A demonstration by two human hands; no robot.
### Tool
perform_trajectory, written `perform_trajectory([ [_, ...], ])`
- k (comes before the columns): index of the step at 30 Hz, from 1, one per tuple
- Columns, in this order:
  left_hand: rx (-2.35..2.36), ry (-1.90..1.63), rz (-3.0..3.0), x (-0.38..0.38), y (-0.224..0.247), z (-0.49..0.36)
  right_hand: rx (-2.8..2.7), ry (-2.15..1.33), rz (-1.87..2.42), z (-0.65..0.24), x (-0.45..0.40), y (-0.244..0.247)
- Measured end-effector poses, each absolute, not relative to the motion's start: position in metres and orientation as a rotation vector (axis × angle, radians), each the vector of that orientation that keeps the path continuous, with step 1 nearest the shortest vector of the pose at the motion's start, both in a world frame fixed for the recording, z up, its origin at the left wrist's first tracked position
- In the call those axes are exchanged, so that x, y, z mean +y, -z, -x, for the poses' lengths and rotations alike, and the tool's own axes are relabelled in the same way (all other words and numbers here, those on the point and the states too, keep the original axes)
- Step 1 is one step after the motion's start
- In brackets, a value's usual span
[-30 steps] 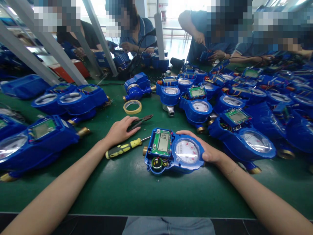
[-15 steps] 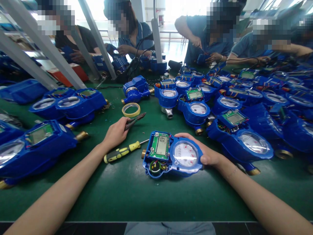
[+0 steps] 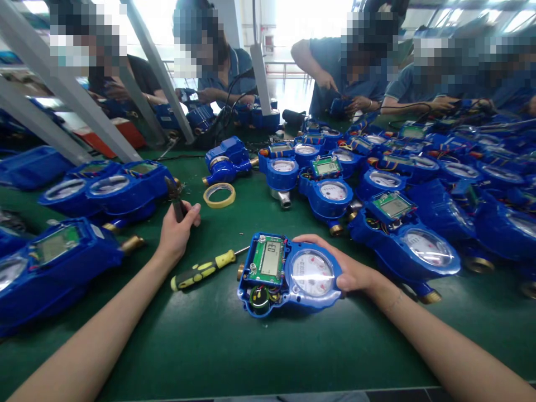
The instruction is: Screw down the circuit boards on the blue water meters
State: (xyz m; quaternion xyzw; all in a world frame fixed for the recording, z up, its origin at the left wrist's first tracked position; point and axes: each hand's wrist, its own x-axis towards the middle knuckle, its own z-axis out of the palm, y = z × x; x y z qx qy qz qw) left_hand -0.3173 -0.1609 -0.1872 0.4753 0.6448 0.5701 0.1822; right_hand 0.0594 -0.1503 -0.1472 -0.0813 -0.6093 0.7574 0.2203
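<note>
Blue water meter (image 3: pixel 288 276) lying open on the green worktop (image 3: pixel 188 346), right hand (image 3: pixel 349 273) with its grip wrapped round the dial end; left of the meter, left hand (image 3: pixel 176 231) clamps pliers (image 3: pixel 173 192) upright, screwdriver (image 3: pixel 205 268) just beside the meter.

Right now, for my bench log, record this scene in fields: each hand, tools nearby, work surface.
Left hand: grips small pliers, held upright.
Right hand: holds a blue water meter by its dial side; circuit board exposed.
Tools nearby: yellow-and-black screwdriver lying beside the meter; yellow tape roll.
Surface: green bench mat, with other blue meters.
</note>
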Motion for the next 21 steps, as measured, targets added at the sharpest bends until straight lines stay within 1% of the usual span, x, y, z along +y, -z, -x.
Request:
perform_trajectory([
  [5, 1.7, -1.632, -1.272, -0.1604, 0.1866, 0.3163, -1.701, -2.093, 0.204, -0.0592, -0.1501, 0.1469],
  [21, 1.593, -1.701, -1.162, -0.1598, 0.1858, 0.3184, -1.705, -2.1, 0.194, -0.0603, -0.15, 0.1463],
])
